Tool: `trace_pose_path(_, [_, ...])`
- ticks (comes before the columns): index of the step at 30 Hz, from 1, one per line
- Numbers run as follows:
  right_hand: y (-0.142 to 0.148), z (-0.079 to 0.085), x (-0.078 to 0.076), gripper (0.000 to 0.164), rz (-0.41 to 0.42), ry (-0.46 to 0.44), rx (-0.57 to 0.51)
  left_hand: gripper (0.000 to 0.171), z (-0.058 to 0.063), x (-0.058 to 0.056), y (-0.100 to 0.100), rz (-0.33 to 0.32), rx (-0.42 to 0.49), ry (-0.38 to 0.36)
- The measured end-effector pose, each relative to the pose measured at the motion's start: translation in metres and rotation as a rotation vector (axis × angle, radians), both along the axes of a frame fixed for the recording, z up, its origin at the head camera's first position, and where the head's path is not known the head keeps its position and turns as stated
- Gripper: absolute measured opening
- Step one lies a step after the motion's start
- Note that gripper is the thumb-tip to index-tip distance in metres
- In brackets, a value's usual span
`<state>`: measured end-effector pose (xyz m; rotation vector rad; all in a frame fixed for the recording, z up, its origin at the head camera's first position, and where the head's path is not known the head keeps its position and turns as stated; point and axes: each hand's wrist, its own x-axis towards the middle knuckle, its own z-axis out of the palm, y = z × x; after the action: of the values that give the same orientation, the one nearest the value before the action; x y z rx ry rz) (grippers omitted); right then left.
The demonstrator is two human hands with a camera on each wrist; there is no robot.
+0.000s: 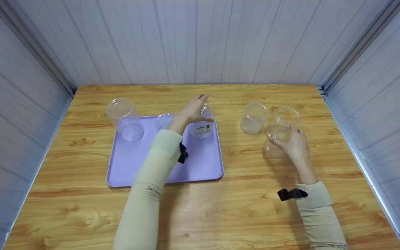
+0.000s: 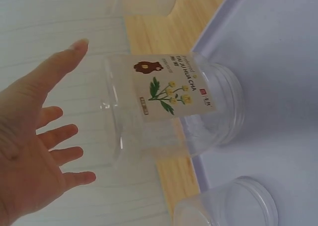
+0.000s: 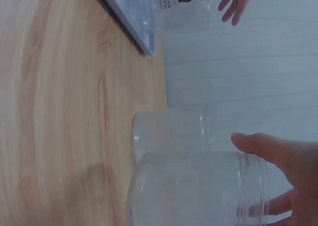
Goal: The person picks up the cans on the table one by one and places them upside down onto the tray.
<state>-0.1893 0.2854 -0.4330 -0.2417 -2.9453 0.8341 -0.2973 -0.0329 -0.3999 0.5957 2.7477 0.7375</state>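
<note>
A clear plastic jar (image 2: 159, 131) with a printed flower label stands on the purple tray (image 1: 200, 166), its ridged neck down against the tray. Beside and over that jar is my left hand (image 1: 191, 113), thumb and fingers spread wide with a gap to the plastic in the left wrist view. On the table to the right, my right hand (image 1: 295, 146) holds another clear jar (image 3: 189, 191) near its ridged mouth, thumb on one side and fingers on the other. This jar has its mouth up. A clear round rim (image 1: 286, 108) shows just behind it.
Another clear jar (image 1: 253, 119) stands left of my right hand. On the tray are a clear jar (image 1: 130, 130) at the back left and a further one (image 1: 163, 119), partly hidden by my left wrist. Panelled walls (image 1: 200, 41) enclose the wooden table (image 1: 245, 211).
</note>
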Motion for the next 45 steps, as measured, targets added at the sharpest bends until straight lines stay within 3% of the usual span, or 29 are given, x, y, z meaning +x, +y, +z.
trace_pose_path(15, [-0.025, 0.020, 0.006, 0.093, 0.012, 0.185, -0.084, 0.070, 0.016, 0.017, -0.009, 0.072, 0.183, 0.105])
trace_pose_path(22, [-0.035, 0.017, 0.006, 0.089, 0.018, 0.324, -0.258, 0.066, 0.026, 0.029, -0.010, 0.093, 0.298, 0.148])
trace_pose_path(28, [-0.047, 0.016, 0.006, 0.082, 0.037, 0.415, -0.374, 0.061, 0.028, 0.039, -0.010, 0.085, 0.390, 0.216])
trace_pose_path(36, [-0.058, 0.014, 0.006, 0.073, 0.054, 0.435, -0.528, 0.057, 0.022, 0.053, -0.009, 0.100, 0.506, 0.307])
trace_pose_path(45, [-0.066, 0.015, 0.006, 0.063, 0.137, 0.360, -0.775, 0.056, 0.019, 0.072, -0.004, 0.120, 0.634, 0.272])
